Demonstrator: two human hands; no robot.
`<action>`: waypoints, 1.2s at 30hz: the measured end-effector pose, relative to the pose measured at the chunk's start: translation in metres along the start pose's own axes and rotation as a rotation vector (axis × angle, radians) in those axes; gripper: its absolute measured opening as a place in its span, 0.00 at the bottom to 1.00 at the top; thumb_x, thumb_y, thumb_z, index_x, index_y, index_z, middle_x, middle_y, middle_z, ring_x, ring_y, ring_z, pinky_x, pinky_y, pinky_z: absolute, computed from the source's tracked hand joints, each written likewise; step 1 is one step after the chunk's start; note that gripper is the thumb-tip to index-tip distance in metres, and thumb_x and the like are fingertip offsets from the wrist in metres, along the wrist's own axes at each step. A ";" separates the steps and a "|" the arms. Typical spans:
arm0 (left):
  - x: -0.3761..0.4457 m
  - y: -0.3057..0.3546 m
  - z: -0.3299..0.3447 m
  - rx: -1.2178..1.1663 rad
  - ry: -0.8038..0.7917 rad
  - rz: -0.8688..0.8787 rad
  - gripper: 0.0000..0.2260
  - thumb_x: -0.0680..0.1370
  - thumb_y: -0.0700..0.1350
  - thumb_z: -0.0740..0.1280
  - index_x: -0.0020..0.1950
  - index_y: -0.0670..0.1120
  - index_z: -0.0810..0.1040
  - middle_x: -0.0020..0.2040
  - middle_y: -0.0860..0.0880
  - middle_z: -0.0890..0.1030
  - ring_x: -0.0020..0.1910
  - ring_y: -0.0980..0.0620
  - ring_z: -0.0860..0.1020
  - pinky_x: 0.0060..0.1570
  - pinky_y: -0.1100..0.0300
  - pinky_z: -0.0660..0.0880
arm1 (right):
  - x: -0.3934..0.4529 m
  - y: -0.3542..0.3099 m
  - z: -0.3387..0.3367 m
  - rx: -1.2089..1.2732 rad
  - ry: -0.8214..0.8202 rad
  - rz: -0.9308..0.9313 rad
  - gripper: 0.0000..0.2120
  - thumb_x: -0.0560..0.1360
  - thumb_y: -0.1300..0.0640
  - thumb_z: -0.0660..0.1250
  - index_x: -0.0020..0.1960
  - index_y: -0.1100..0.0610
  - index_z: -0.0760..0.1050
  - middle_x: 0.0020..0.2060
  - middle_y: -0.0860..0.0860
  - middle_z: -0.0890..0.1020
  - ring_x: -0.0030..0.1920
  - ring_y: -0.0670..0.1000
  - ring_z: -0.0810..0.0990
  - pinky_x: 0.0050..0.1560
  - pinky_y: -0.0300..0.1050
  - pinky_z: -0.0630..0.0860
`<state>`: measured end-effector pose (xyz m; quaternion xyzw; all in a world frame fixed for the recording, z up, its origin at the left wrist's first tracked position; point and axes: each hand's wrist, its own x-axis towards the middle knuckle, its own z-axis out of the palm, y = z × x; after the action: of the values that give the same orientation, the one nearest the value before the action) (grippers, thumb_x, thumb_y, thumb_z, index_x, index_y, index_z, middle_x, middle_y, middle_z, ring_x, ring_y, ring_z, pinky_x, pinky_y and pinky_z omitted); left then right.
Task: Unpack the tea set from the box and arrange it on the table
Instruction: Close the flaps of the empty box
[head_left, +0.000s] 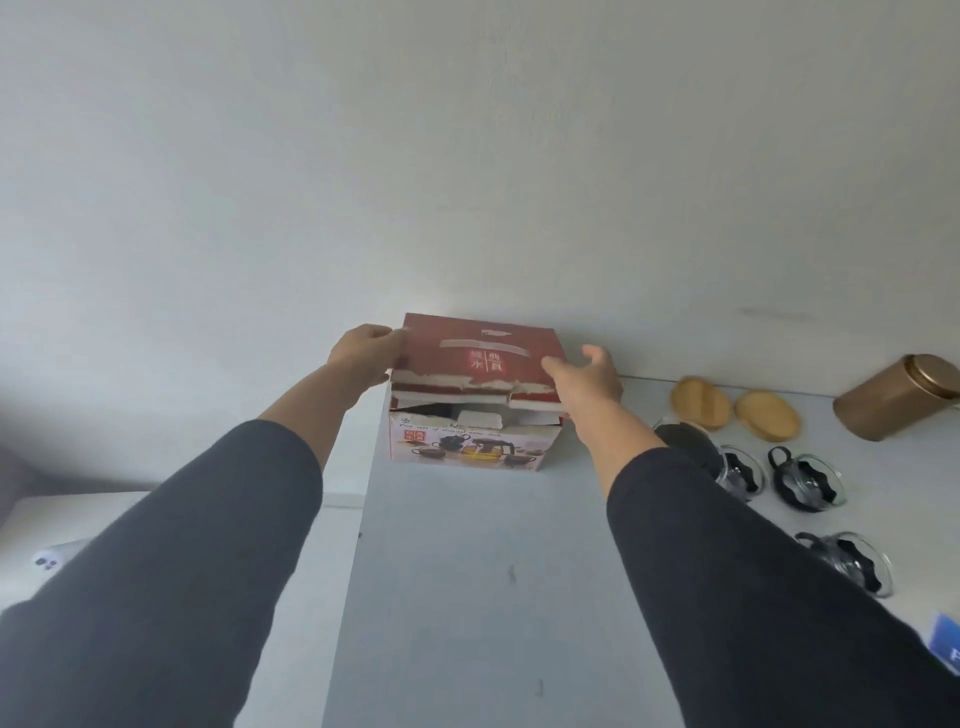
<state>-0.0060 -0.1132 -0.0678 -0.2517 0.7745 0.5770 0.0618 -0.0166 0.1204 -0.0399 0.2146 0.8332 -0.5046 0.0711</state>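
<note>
White bench (467, 597) set against a pale wall, seen from above. At its far left corner stands a red cardboard box (470, 441) with a tea set printed on its front face; its lid is partly raised. To the right, near the wall, lie two round wooden lids (700, 402) side by side, almost touching, and beyond them a bronze-coloured canister (896, 397) appears tilted near the right edge of view. Nearer the front edge rest three glass cups with black holders (804, 483), two close together, the third (847, 564) apart. A blue item (948, 644) shows at the right border, too cropped to identify.
</note>
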 end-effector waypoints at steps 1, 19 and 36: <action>-0.004 -0.006 0.000 0.007 0.028 -0.004 0.13 0.78 0.55 0.62 0.53 0.47 0.78 0.45 0.51 0.80 0.51 0.49 0.78 0.56 0.55 0.77 | -0.001 0.005 -0.001 -0.020 -0.009 0.009 0.32 0.73 0.53 0.69 0.73 0.53 0.61 0.66 0.55 0.72 0.59 0.55 0.75 0.61 0.50 0.76; -0.104 -0.052 0.124 0.212 0.367 0.259 0.17 0.81 0.50 0.59 0.68 0.47 0.72 0.48 0.47 0.76 0.46 0.54 0.69 0.50 0.63 0.65 | -0.011 0.040 -0.013 0.008 -0.142 -0.173 0.16 0.73 0.64 0.70 0.58 0.51 0.79 0.59 0.50 0.79 0.53 0.53 0.82 0.47 0.39 0.77; -0.094 -0.040 0.116 0.186 0.369 0.127 0.12 0.79 0.49 0.63 0.58 0.45 0.77 0.60 0.44 0.72 0.56 0.47 0.72 0.55 0.60 0.67 | -0.003 0.044 -0.013 -0.108 -0.099 -0.246 0.11 0.74 0.62 0.69 0.55 0.53 0.80 0.58 0.50 0.80 0.56 0.50 0.79 0.53 0.36 0.73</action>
<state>0.0712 0.0159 -0.1036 -0.2971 0.8369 0.4500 -0.0945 0.0061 0.1490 -0.0687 0.0813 0.8746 -0.4741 0.0611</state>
